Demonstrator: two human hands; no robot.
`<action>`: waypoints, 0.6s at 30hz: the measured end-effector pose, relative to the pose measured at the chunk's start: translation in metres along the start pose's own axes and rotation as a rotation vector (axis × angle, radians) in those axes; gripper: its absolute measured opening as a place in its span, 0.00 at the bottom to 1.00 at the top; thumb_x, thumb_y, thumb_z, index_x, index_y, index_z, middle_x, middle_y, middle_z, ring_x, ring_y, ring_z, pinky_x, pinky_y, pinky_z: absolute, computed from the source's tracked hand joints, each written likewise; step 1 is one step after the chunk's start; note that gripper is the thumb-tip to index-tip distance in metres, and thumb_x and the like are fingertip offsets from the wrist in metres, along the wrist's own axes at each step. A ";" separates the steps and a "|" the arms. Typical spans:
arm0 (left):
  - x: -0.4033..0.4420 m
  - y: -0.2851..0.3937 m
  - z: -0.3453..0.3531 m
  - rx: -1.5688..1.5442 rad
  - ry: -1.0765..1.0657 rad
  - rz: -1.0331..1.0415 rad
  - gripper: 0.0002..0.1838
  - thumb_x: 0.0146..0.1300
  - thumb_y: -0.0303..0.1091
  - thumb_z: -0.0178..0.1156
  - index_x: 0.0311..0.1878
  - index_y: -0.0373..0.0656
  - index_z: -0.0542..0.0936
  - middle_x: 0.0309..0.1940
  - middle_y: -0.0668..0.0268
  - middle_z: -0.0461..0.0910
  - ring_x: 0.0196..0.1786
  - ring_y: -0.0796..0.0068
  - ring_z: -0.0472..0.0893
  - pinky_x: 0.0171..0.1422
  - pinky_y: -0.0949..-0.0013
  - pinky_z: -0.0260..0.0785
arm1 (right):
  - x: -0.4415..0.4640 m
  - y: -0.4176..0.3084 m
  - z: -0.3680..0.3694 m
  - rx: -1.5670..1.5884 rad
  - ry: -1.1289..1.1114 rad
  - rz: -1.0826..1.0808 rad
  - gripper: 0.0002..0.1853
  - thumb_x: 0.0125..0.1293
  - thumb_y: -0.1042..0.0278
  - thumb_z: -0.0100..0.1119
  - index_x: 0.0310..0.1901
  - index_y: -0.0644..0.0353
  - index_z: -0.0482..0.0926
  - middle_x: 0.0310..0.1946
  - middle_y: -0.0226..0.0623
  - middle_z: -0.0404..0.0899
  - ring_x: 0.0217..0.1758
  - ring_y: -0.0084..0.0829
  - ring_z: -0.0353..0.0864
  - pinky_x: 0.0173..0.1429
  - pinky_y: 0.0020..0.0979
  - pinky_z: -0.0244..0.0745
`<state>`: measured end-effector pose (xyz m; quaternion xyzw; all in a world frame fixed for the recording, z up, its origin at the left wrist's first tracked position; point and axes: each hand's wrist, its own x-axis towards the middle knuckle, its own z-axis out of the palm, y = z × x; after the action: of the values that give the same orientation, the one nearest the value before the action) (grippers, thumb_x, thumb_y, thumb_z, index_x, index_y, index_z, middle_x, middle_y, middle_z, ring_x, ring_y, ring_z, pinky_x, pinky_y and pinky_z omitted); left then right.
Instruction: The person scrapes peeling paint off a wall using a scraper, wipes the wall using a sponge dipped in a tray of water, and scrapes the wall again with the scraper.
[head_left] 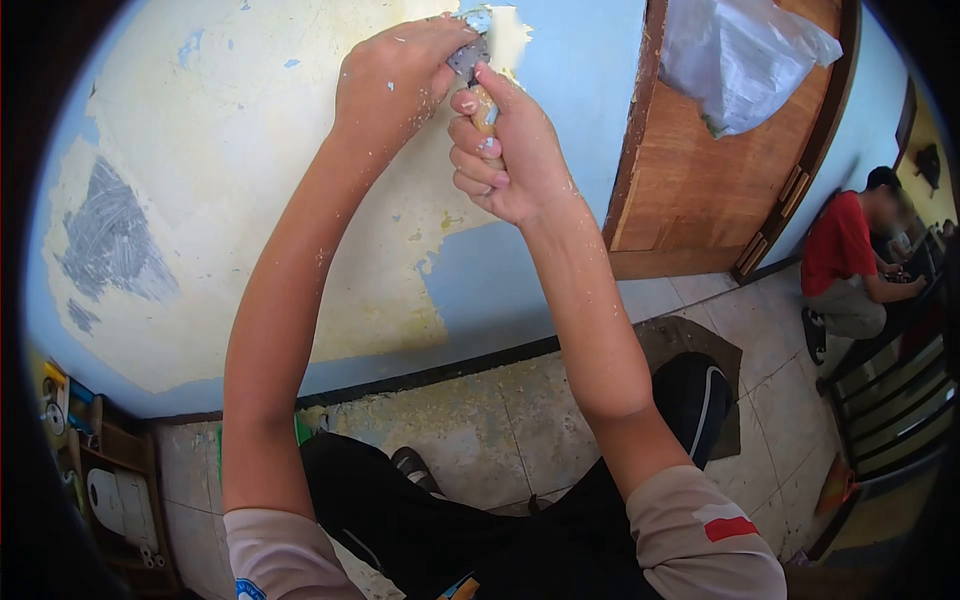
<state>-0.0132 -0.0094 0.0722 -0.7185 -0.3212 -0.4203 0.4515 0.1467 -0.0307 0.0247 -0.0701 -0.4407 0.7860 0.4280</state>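
Raised to the wall, my right hand (500,150) is wrapped round the handle of a scraper (468,58), whose grey blade lies near the edge of the blue paint. My left hand (395,80) is at the blade's left side, its fingertips reaching the blade's upper part; their exact grip is partly hidden. Around them the wall (300,130) shows a large cream area with its paint off, bordered by light blue paint. Small paint flakes stick to both hands and forearms.
A wooden door (690,190) with a plastic bag (745,60) stands right. Further right a person in red (840,240) crouches by a black slatted rack (900,400). A wooden shelf (120,450) is lower left. Paint scraps litter the tiled floor (480,440).
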 end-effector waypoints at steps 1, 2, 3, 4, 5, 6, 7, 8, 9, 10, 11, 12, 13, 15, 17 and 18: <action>-0.005 0.004 0.001 -0.002 -0.001 0.004 0.19 0.52 0.23 0.69 0.50 0.49 0.88 0.48 0.67 0.90 0.54 0.66 0.88 0.51 0.64 0.83 | -0.007 0.005 -0.004 0.003 0.022 0.027 0.22 0.83 0.42 0.42 0.32 0.44 0.69 0.12 0.21 0.57 0.08 0.20 0.43 0.15 0.26 0.40; -0.011 0.006 0.001 -0.008 -0.016 0.018 0.20 0.52 0.23 0.69 0.50 0.49 0.88 0.48 0.67 0.90 0.53 0.66 0.88 0.50 0.64 0.83 | -0.011 0.007 -0.005 0.003 0.041 0.051 0.22 0.83 0.43 0.41 0.32 0.44 0.68 0.12 0.21 0.56 0.08 0.20 0.43 0.15 0.26 0.40; -0.013 0.008 0.000 -0.012 -0.033 0.030 0.20 0.52 0.23 0.68 0.50 0.49 0.88 0.49 0.67 0.90 0.52 0.66 0.89 0.50 0.64 0.83 | -0.010 0.008 -0.004 0.004 0.038 0.048 0.22 0.83 0.43 0.41 0.32 0.44 0.68 0.12 0.21 0.56 0.08 0.20 0.43 0.15 0.26 0.40; -0.007 0.003 0.000 -0.021 0.011 0.104 0.20 0.53 0.22 0.67 0.50 0.49 0.88 0.48 0.68 0.90 0.51 0.66 0.89 0.48 0.64 0.83 | -0.007 0.009 -0.001 -0.015 0.032 0.032 0.22 0.83 0.43 0.41 0.32 0.44 0.68 0.12 0.21 0.56 0.08 0.21 0.44 0.15 0.26 0.40; -0.003 -0.002 -0.001 -0.014 0.016 0.112 0.20 0.53 0.22 0.67 0.50 0.49 0.88 0.48 0.68 0.90 0.51 0.66 0.89 0.48 0.64 0.83 | -0.002 0.008 0.002 -0.038 0.023 0.013 0.22 0.83 0.43 0.41 0.31 0.45 0.68 0.12 0.21 0.56 0.08 0.21 0.44 0.15 0.26 0.41; 0.003 0.000 -0.006 -0.014 -0.072 -0.007 0.20 0.53 0.22 0.67 0.50 0.49 0.88 0.48 0.68 0.90 0.53 0.67 0.88 0.50 0.64 0.83 | -0.002 0.005 0.006 -0.040 0.025 0.021 0.22 0.83 0.43 0.41 0.31 0.45 0.68 0.12 0.21 0.56 0.08 0.21 0.44 0.15 0.26 0.41; 0.002 0.004 -0.009 -0.019 -0.164 -0.133 0.20 0.53 0.21 0.66 0.51 0.49 0.88 0.48 0.67 0.90 0.54 0.67 0.88 0.51 0.63 0.83 | -0.003 0.002 0.010 0.001 0.036 0.032 0.22 0.83 0.42 0.41 0.31 0.45 0.68 0.12 0.22 0.56 0.08 0.21 0.43 0.15 0.26 0.41; -0.002 0.006 -0.008 -0.025 -0.165 -0.147 0.20 0.53 0.21 0.66 0.51 0.49 0.88 0.48 0.67 0.90 0.54 0.67 0.88 0.51 0.63 0.83 | -0.006 0.000 0.012 0.040 0.046 0.039 0.22 0.83 0.42 0.40 0.31 0.45 0.68 0.12 0.22 0.56 0.08 0.21 0.43 0.15 0.27 0.41; -0.004 0.008 -0.007 -0.024 -0.141 -0.128 0.21 0.53 0.21 0.66 0.51 0.49 0.88 0.48 0.67 0.90 0.55 0.68 0.88 0.52 0.63 0.83 | -0.009 0.001 0.009 0.035 0.052 0.043 0.22 0.83 0.42 0.40 0.31 0.45 0.68 0.12 0.22 0.56 0.08 0.21 0.43 0.15 0.27 0.41; -0.004 0.009 -0.005 -0.023 -0.114 -0.100 0.21 0.53 0.21 0.65 0.51 0.49 0.88 0.49 0.67 0.90 0.56 0.68 0.88 0.53 0.63 0.83 | -0.011 0.002 0.004 0.008 0.053 0.045 0.23 0.83 0.42 0.40 0.32 0.45 0.67 0.12 0.22 0.56 0.08 0.21 0.43 0.15 0.27 0.41; -0.005 0.011 -0.004 -0.021 -0.106 -0.093 0.21 0.53 0.21 0.65 0.51 0.49 0.88 0.49 0.67 0.90 0.56 0.68 0.88 0.53 0.63 0.83 | -0.011 0.003 0.001 -0.020 0.049 0.043 0.23 0.83 0.41 0.40 0.32 0.46 0.67 0.12 0.23 0.56 0.08 0.22 0.43 0.15 0.27 0.41; -0.010 0.013 -0.003 -0.008 -0.066 -0.044 0.21 0.53 0.21 0.65 0.51 0.48 0.88 0.49 0.67 0.90 0.56 0.68 0.88 0.53 0.63 0.83 | -0.010 0.005 0.000 -0.024 0.042 0.034 0.23 0.83 0.41 0.40 0.32 0.46 0.67 0.12 0.23 0.56 0.08 0.22 0.43 0.15 0.27 0.41; -0.013 0.014 -0.002 0.006 -0.025 0.004 0.21 0.52 0.21 0.65 0.51 0.48 0.88 0.50 0.67 0.90 0.56 0.68 0.88 0.53 0.64 0.83 | -0.010 0.008 -0.001 -0.052 0.054 0.029 0.23 0.83 0.42 0.40 0.32 0.46 0.67 0.12 0.23 0.56 0.08 0.21 0.43 0.15 0.27 0.41; -0.010 0.010 0.000 0.026 -0.003 0.033 0.22 0.52 0.20 0.65 0.51 0.48 0.88 0.50 0.67 0.90 0.57 0.69 0.88 0.53 0.64 0.83 | -0.005 0.008 0.000 -0.084 0.055 0.016 0.22 0.83 0.42 0.41 0.32 0.46 0.67 0.12 0.23 0.56 0.08 0.21 0.43 0.15 0.27 0.41; -0.006 0.009 0.000 0.033 -0.035 -0.008 0.21 0.52 0.20 0.66 0.51 0.48 0.88 0.50 0.67 0.90 0.59 0.68 0.87 0.56 0.65 0.82 | -0.002 0.006 0.001 -0.116 0.068 -0.026 0.23 0.83 0.41 0.42 0.32 0.46 0.66 0.12 0.23 0.56 0.08 0.21 0.43 0.15 0.27 0.40; -0.007 0.008 0.000 0.032 -0.038 -0.010 0.21 0.52 0.20 0.66 0.51 0.48 0.88 0.50 0.67 0.90 0.59 0.68 0.87 0.56 0.65 0.82 | -0.001 0.006 -0.001 -0.115 0.070 -0.024 0.23 0.83 0.41 0.42 0.32 0.46 0.66 0.12 0.23 0.56 0.08 0.21 0.43 0.15 0.27 0.40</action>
<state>-0.0093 -0.0128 0.0623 -0.7175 -0.3397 -0.4038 0.4546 0.1445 -0.0324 0.0191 -0.1169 -0.4707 0.7513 0.4476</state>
